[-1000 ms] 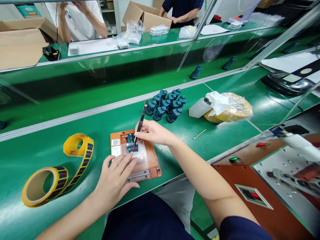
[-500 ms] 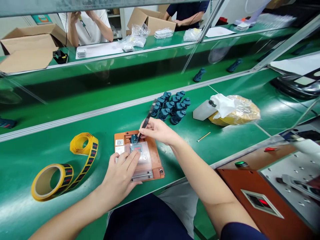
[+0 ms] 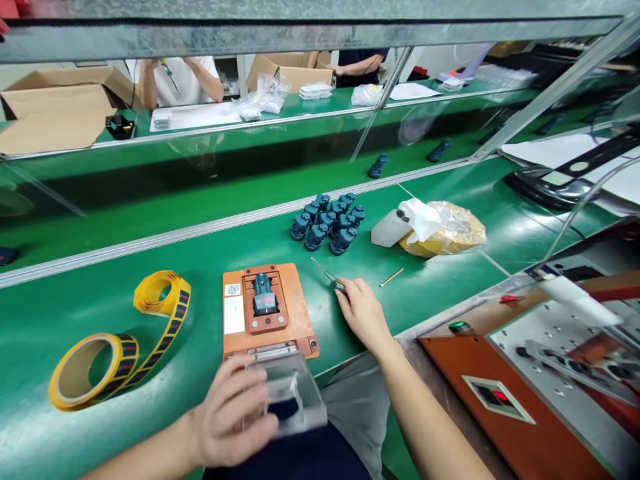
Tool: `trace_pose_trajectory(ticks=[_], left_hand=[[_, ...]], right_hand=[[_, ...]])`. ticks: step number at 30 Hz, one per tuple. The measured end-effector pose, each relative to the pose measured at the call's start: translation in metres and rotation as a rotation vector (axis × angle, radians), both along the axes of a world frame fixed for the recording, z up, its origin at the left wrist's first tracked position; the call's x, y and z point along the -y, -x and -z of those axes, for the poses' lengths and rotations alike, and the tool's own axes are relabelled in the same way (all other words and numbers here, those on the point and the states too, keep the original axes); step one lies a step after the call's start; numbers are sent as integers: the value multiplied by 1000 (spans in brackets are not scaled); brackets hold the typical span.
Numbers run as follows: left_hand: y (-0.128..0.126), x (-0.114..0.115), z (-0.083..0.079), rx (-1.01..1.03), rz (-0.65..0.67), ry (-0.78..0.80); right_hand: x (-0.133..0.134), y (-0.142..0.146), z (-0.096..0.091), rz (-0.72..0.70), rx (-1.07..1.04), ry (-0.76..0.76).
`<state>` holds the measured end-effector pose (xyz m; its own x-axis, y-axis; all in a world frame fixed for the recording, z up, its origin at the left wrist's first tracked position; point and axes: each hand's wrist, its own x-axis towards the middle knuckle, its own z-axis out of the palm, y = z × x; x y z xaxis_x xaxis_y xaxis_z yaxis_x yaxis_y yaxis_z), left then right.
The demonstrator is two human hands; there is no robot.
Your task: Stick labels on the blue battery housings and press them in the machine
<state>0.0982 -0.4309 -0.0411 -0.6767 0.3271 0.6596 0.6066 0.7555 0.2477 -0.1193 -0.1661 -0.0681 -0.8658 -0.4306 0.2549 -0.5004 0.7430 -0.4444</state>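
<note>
An orange jig (image 3: 296, 313) lies on the green bench in front of me, with a dark blue part (image 3: 263, 296) bearing a red label seated in its recess. My left hand (image 3: 227, 413) grips the jig's clear hinged cover (image 3: 295, 395), which is swung down toward me past the jig's near edge. My right hand (image 3: 363, 313) rests on the bench to the right of the jig, fingers closed round black tweezers (image 3: 327, 274) whose tips point away to the upper left.
A yellow label roll (image 3: 117, 350) uncoils at the left. Several dark blue parts (image 3: 327, 223) cluster behind the jig, beside a white bottle (image 3: 389, 230) and a bagged yellow item (image 3: 453, 232). A wooden stick (image 3: 391, 277) lies nearby. An orange machine (image 3: 525, 373) stands at right. Other people work beyond the conveyor.
The clear cover, pressed flat over the part before, is now swung open toward me in my left hand. My right hand left the part and dropped the tweezers to the bench at right.
</note>
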Motion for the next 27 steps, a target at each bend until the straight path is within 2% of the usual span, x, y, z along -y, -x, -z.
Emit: trace_pose_trajectory(ticks=[2, 5, 7, 10, 12, 15, 20, 27], left_hand=[[-17, -3, 4, 42, 153, 121], [-28, -2, 4, 213, 157, 312], [-29, 2, 3, 284, 187, 329], [-25, 9, 3, 248, 232, 206], [-19, 11, 4, 206, 186, 136], [-12, 10, 7, 160, 129, 92], [-10, 5, 14, 143, 144, 57], [-10, 6, 18, 105, 124, 65]], right_hand=[[-4, -1, 9, 30, -56, -41], [5, -7, 3, 36, -109, 5], [21, -13, -11, -131, -67, 94], [50, -22, -28, -518, 91, 183], [65, -23, -31, -651, 172, 203], [76, -17, -22, -682, 234, 204], [82, 0, -8, -673, 270, 222], [82, -9, -20, -736, 281, 222]])
